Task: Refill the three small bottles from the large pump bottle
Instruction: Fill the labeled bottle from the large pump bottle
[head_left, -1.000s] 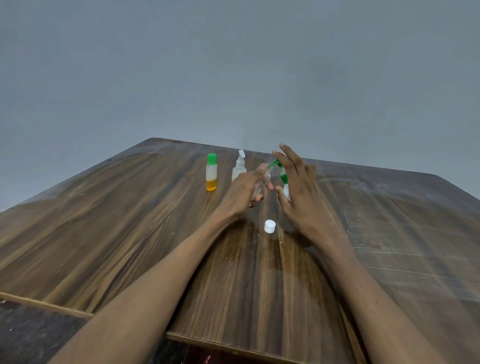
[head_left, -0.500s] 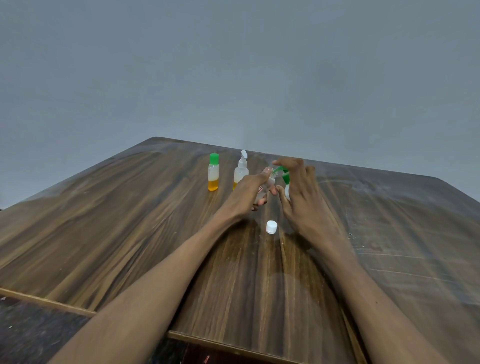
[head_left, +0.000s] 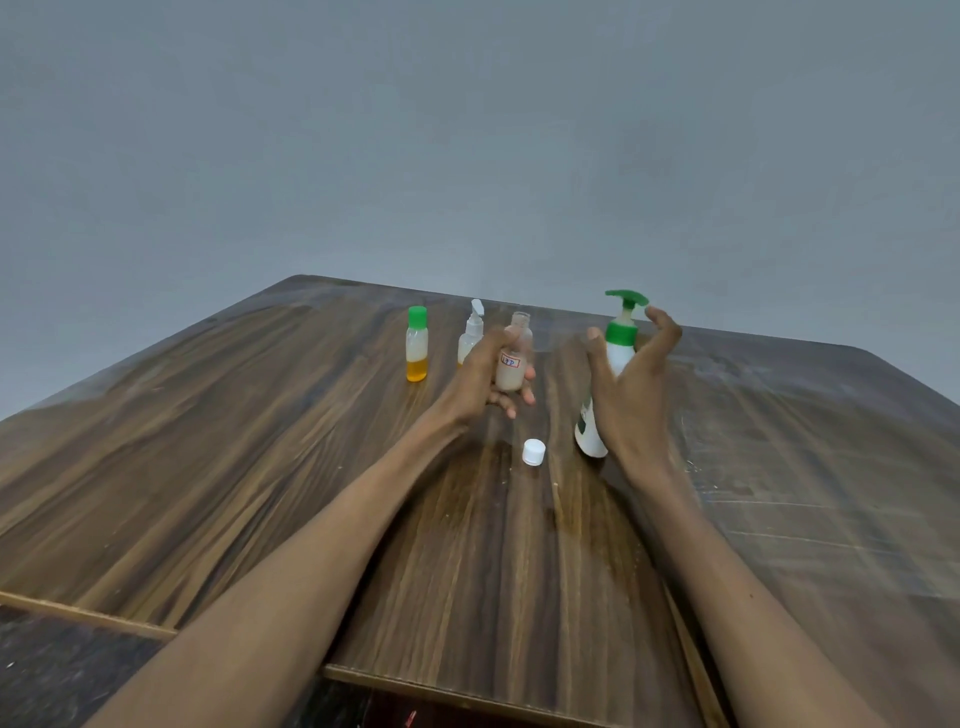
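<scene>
My left hand (head_left: 475, 382) grips a small clear bottle (head_left: 513, 358) with a handwritten label. It is upright, uncapped and partly full of pale liquid. Its white cap (head_left: 533, 451) lies on the table just in front. To the right stands the large white pump bottle (head_left: 588, 434) with a green collar and pump head. My right hand (head_left: 631, 400) is in front of it, thumb left of the collar and fingers curved to the right of the pump head, with gaps showing. A small green-capped bottle (head_left: 416, 345) holding orange liquid and a small flip-top bottle (head_left: 470, 335) stand behind.
Everything sits on a brown wooden table (head_left: 260, 441) against a plain grey wall. The table's near edge runs just below my forearms, with dark floor beyond it at the lower left. The table's right part is scratched.
My right hand has come off the pump head and spread its fingers. The pump bottle now stands further right, and my left hand has drawn the small bottle away from the nozzle.
</scene>
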